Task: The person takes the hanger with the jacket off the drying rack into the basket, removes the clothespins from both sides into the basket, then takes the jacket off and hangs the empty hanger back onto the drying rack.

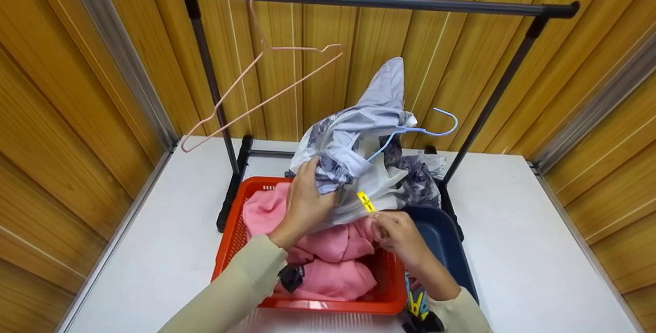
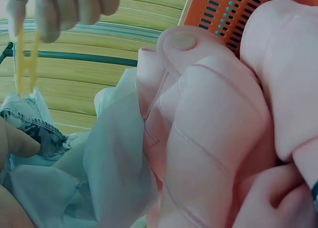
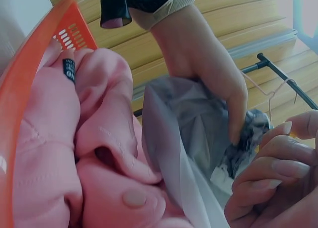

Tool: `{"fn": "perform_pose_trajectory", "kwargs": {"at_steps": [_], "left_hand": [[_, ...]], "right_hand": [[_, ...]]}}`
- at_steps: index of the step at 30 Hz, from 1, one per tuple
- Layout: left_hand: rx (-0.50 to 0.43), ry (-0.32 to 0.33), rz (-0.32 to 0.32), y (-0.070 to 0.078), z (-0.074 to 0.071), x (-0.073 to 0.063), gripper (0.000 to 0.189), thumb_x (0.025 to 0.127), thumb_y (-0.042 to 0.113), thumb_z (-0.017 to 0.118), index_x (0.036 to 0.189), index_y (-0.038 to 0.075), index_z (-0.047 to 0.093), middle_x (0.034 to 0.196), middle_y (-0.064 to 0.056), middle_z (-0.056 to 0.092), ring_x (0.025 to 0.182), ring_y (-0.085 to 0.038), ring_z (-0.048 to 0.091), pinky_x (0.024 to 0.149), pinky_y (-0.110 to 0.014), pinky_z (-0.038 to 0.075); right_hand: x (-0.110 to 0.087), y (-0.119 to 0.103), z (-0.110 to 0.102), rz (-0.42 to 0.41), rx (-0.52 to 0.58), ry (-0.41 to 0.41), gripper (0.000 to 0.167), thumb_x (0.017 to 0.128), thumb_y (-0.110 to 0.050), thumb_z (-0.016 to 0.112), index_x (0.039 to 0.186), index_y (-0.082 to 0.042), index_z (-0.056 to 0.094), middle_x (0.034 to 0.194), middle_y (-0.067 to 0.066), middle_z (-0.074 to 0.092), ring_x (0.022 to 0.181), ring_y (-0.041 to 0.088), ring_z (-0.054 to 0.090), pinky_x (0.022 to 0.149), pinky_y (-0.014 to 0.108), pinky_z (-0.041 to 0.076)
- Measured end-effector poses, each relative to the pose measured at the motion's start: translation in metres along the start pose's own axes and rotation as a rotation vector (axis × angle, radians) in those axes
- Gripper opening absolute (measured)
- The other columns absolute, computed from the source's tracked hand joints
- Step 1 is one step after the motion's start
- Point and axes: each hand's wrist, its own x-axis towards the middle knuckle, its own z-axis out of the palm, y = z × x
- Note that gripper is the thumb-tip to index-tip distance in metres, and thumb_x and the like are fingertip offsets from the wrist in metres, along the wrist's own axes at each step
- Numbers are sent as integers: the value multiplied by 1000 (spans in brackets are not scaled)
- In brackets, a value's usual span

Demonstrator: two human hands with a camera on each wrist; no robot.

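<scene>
My left hand grips a bunched part of a light grey garment with a dark print, holding it above the red basket. A blue wire hanger runs into the garment, its hook sticking out to the right. Between the thumb and fingers of my right hand is a yellow clothespin, just right of the gripped cloth. The left wrist view shows the clothespin pointing down at the garment's stitched edge. In the right wrist view, the right hand's fingers hide most of it.
Pink clothing fills the red basket. A dark blue bin stands to its right, with several clothespins near the front. Behind is a black clothes rack, from which a pink hanger hangs at the left.
</scene>
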Motion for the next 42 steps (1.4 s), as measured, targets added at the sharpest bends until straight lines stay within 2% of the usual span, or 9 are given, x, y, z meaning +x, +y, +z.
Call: {"fn": "perform_pose_trajectory", "kwargs": {"at_steps": [13, 20, 31, 37, 42], "left_hand": [[-53, -20, 2, 1, -4, 0, 63, 73, 17, 77, 130, 7, 53, 113, -10, 62, 104, -25, 60, 91, -41, 49], [-53, -52, -35, 1, -6, 0, 64, 73, 16, 75, 132, 9, 51, 117, -8, 61, 105, -25, 60, 94, -40, 49], [-32, -50, -28, 1, -8, 0, 64, 73, 18, 75, 132, 8, 52, 119, -9, 60, 107, -25, 60, 94, -42, 48], [-41, -53, -15, 3, -8, -1, 64, 72, 16, 74, 131, 10, 52, 119, -8, 61, 106, -24, 60, 93, -41, 49], [-54, -51, -9, 4, -8, -2, 63, 72, 16, 74, 131, 10, 52, 117, -7, 61, 105, -23, 60, 93, -40, 49]], "right_hand": [[-17, 29, -36, 95, 49, 129, 46, 97, -14, 42, 64, 17, 36, 44, -9, 29, 39, 2, 21, 42, 17, 21], [-26, 44, -52, 223, -2, 190, 46, 100, -25, 47, 59, -3, 42, 44, -9, 26, 39, 4, 20, 43, 19, 22], [-39, 69, -70, 410, -25, 264, 53, 97, -45, 51, 57, -10, 43, 44, -8, 26, 41, 7, 20, 41, 21, 22], [-43, 74, -73, 419, -17, 306, 56, 97, -51, 47, 59, -10, 43, 46, -6, 27, 42, 8, 22, 44, 22, 24], [-40, 68, -75, 358, -33, 348, 52, 99, -44, 48, 61, -9, 46, 46, -5, 28, 41, 8, 23, 43, 22, 25]]}}
